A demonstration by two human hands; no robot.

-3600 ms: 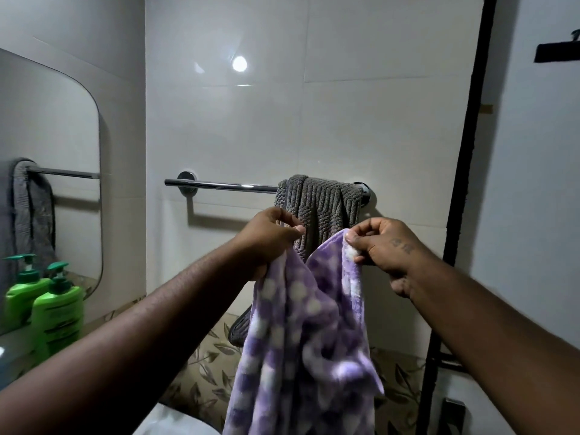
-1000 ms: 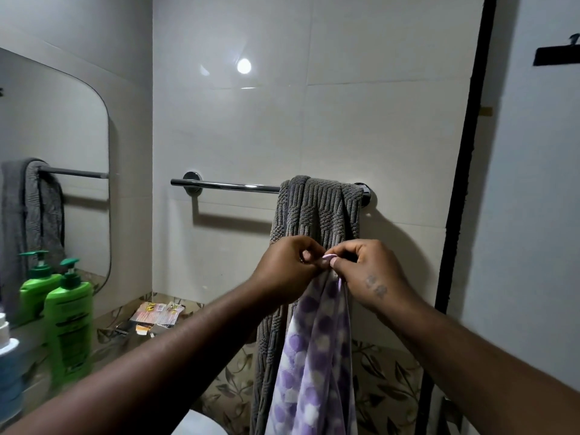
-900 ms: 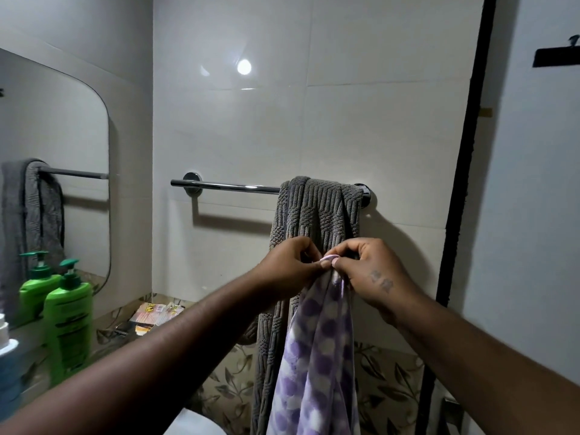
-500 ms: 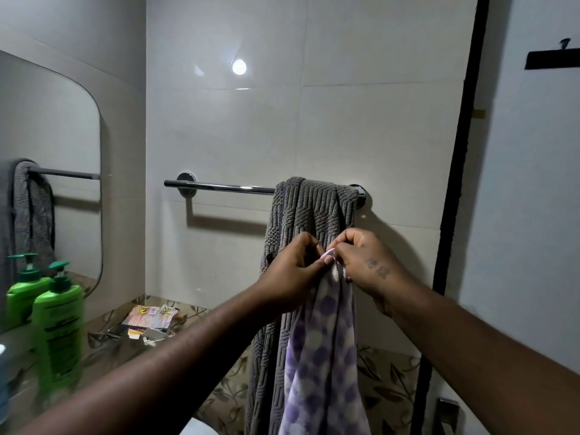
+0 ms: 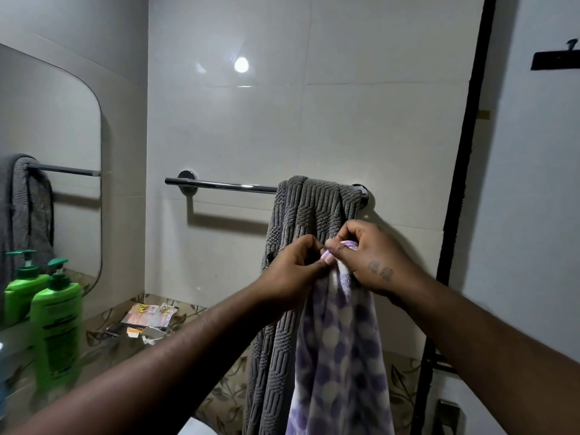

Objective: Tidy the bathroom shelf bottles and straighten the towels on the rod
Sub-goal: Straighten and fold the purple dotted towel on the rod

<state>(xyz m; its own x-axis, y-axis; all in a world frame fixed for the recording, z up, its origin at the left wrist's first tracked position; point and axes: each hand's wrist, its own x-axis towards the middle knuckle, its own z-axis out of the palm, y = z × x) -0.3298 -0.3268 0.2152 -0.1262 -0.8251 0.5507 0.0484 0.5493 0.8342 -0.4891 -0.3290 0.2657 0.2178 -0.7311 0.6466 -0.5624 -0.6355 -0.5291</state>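
Note:
A purple and white checked towel (image 5: 340,356) hangs down from both my hands, in front of a grey ribbed towel (image 5: 317,208) bunched at the right end of the chrome rod (image 5: 219,184). My left hand (image 5: 292,274) and my right hand (image 5: 370,259) meet just below the rod, each pinching the checked towel's top edge with fingertips close together. A green pump bottle (image 5: 56,318) stands on the shelf at the far left, beside its reflection in the mirror.
A mirror (image 5: 47,146) covers the left wall. Small packets and wrappers (image 5: 147,318) lie on the patterned ledge below the rod. A black frame post (image 5: 461,171) runs down the right side. The rod's left half is bare.
My hands came together from holding the checked towel spread apart, bringing its top corners side by side. They have since risen slightly toward the rod.

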